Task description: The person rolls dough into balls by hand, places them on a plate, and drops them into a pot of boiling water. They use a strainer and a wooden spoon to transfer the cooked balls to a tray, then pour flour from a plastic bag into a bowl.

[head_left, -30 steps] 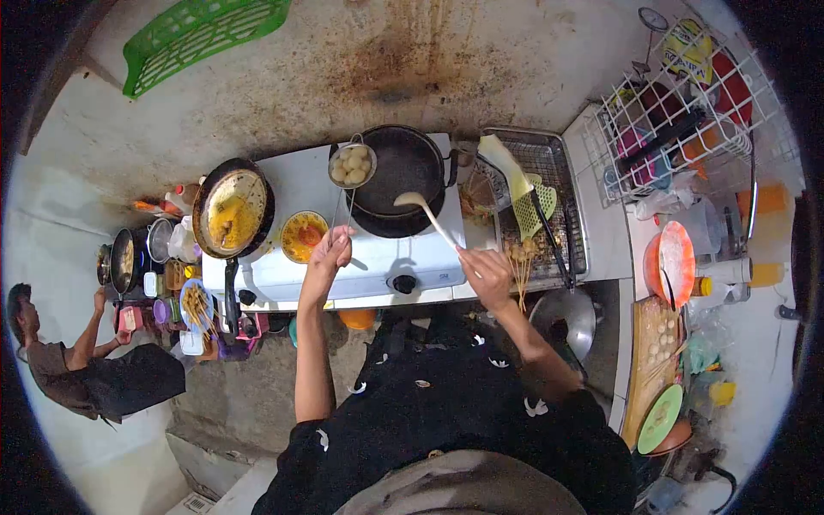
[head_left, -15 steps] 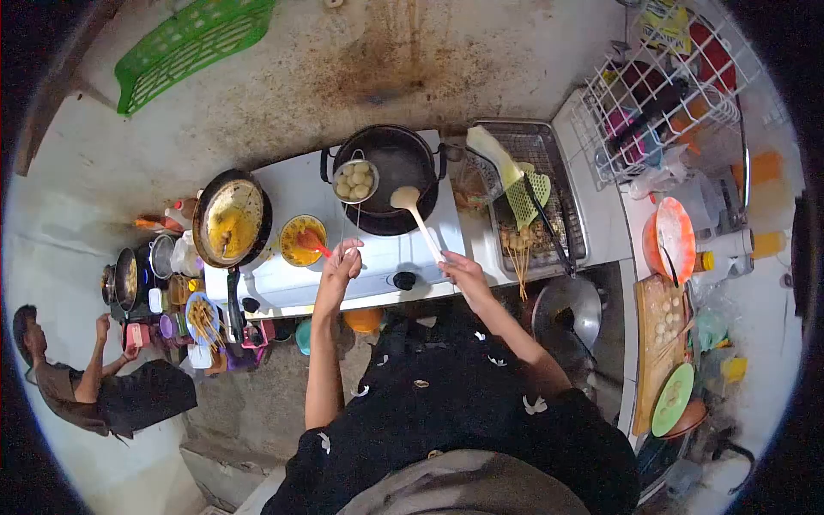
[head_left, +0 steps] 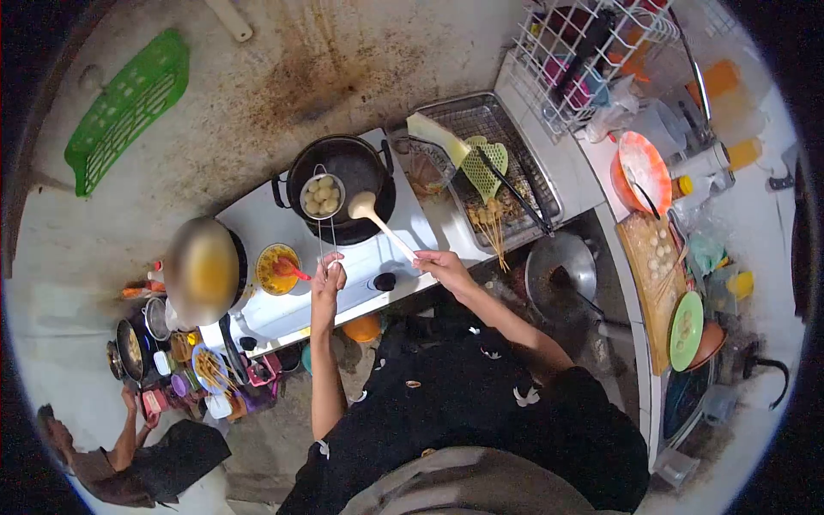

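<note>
Nearest to me, the left hand is closed around the long wire handle of a small strainer, and the right hand is gripped shut on the handle of a pale wooden spoon. Both hands sit at the near edge of the white stove that stands on the worktop.

Further in, the strainer hangs over the left side of the black wok on the right-hand burner, with the spoon's bowl just beside it on the right. By my reckoning the frying is well on: the balls are up out of the oil and draining, but not yet moved off to the wire tray at the stove's right end, where skewers already lie.

Counting: one strainer, one spoon, one wok. The pale balls in the strainer look like nine or so, though they are crowded and small, so I would not swear to it. One yellow bowl with a red spoon sits near the middle of the stove, and one frying pan, blurred, sits over its left end. On the wooden board at the far right more pale balls lie uncooked, perhaps eight. Another person crouches by the floor at the left.
</note>
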A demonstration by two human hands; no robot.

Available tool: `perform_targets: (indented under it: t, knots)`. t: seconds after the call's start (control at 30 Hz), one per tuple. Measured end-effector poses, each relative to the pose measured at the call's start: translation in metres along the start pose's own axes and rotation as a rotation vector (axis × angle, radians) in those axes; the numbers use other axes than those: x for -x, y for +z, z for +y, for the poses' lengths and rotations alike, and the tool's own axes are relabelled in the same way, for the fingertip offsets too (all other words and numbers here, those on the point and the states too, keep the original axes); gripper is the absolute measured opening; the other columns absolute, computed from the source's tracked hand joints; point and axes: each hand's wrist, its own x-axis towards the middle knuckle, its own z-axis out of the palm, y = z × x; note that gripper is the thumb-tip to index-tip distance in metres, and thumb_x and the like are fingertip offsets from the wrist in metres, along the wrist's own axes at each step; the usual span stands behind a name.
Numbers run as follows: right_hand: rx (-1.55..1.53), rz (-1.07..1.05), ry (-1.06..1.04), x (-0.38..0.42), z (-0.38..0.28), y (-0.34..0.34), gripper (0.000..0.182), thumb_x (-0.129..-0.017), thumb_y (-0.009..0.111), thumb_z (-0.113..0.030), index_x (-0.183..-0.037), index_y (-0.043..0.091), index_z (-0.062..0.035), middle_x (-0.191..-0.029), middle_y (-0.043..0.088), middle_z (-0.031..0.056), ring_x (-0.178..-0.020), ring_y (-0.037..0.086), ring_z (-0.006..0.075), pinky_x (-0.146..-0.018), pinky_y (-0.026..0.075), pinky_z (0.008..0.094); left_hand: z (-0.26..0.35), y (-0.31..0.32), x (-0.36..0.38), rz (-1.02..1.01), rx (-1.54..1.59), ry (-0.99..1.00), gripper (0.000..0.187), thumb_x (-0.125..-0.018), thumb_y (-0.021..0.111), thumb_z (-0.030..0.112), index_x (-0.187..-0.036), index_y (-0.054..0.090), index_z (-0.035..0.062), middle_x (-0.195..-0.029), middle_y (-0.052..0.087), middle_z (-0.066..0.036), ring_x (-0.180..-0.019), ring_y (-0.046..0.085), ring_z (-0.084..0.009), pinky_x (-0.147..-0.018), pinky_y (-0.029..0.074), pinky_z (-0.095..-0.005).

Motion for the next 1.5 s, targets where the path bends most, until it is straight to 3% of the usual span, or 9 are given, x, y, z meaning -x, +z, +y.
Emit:
perform_targets:
  t: [0.07, 0.13, 0.27, 0.33, 0.53, 0.8, 0.93, 1.5]
  knots:
    - [0.038, 0.017, -0.017, 0.005, 0.000, 0.002, 0.032, -0.078, 0.060, -0.016, -0.104, 0.056, 0.0013, -0.079, 0.059, -0.0011, -0.070, 0.050, 0.0057, -0.064, 0.038, 0.0189, 0.002, 0.001, -0.001, -0.007, -0.031, -0.008, 0.026, -0.088, 0.045, 0.024, -0.102, 0.045, 0.0028, -0.061, 0.031, 0.005, -0.055, 0.027, -0.0042, -0.052, 0.023, -0.0182]
    - [0.005, -0.011, -0.074, 0.008, 0.006, 0.005, 0.029, -0.079, 0.058, -0.016, -0.103, 0.057, 0.0008, -0.076, 0.056, -0.0039, -0.064, 0.041, 0.0023, -0.056, 0.030, 0.0165, 0.003, 0.004, -0.002, -0.021, -0.005, -0.016, 0.026, -0.088, 0.045, 0.025, -0.102, 0.045, 0.0031, -0.061, 0.031, 0.005, -0.055, 0.028, -0.0043, -0.052, 0.023, -0.0180]
    - [0.027, 0.062, -0.095, 0.012, 0.018, 0.010, 0.031, -0.079, 0.059, -0.016, -0.105, 0.056, 0.0009, -0.077, 0.056, -0.0039, -0.065, 0.042, 0.0023, -0.057, 0.032, 0.0168, -0.009, -0.001, -0.004, -0.060, -0.054, 0.005, 0.028, -0.089, 0.041, 0.025, -0.102, 0.045, 0.0009, -0.060, 0.031, 0.005, -0.055, 0.026, -0.0046, -0.051, 0.021, -0.0184]
    - [-0.060, 0.102, -0.032, 0.028, 0.011, 0.011, 0.033, -0.079, 0.059, -0.014, -0.107, 0.055, 0.0034, -0.083, 0.059, -0.0004, -0.074, 0.049, 0.0059, -0.067, 0.038, 0.0189, -0.011, -0.003, -0.003, -0.077, -0.039, 0.022, 0.028, -0.089, 0.041, 0.025, -0.102, 0.045, 0.0006, -0.060, 0.030, 0.005, -0.055, 0.026, -0.0046, -0.051, 0.021, -0.0186]
    - [-0.188, 0.195, -0.092, 0.056, 0.017, 0.003, 0.034, -0.081, 0.057, -0.014, -0.108, 0.052, 0.0064, -0.086, 0.058, 0.0011, -0.071, 0.048, 0.0067, -0.066, 0.037, 0.0180, -0.009, 0.000, -0.009, -0.088, -0.124, -0.001, 0.031, -0.088, 0.043, 0.029, -0.101, 0.046, 0.0014, -0.059, 0.030, 0.005, -0.054, 0.027, -0.0047, -0.051, 0.022, -0.0185]
    - [-0.324, 0.330, -0.066, 0.074, 0.024, -0.026, 0.033, -0.082, 0.055, -0.018, -0.110, 0.052, 0.0000, -0.084, 0.058, -0.0015, -0.069, 0.046, 0.0032, -0.061, 0.034, 0.0169, -0.037, 0.004, -0.019, -0.073, -0.122, 0.067, 0.028, -0.089, 0.041, 0.027, -0.099, 0.046, 0.0009, -0.059, 0.031, 0.005, -0.054, 0.027, -0.0043, -0.050, 0.021, -0.0188]
    - [-0.331, 0.313, -0.063, 0.078, 0.020, -0.045, 0.026, -0.084, 0.052, -0.014, -0.106, 0.052, 0.0006, -0.090, 0.057, 0.0025, -0.077, 0.051, 0.0077, -0.068, 0.038, 0.0188, -0.031, 0.012, -0.013, -0.045, -0.114, 0.095, 0.028, -0.089, 0.040, 0.025, -0.100, 0.046, 0.0003, -0.060, 0.029, 0.006, -0.054, 0.026, -0.0042, -0.050, 0.021, -0.0187]
    - [-0.214, 0.231, -0.084, 0.072, 0.006, -0.081, 0.034, -0.082, 0.055, -0.019, -0.110, 0.052, 0.0006, -0.083, 0.058, -0.0015, -0.065, 0.044, 0.0020, -0.057, 0.032, 0.0150, -0.046, 0.041, -0.018, 0.092, -0.142, 0.119, 0.033, -0.089, 0.041, 0.030, -0.101, 0.047, -0.0003, -0.060, 0.031, 0.006, -0.055, 0.027, -0.0042, -0.051, 0.022, -0.0181]
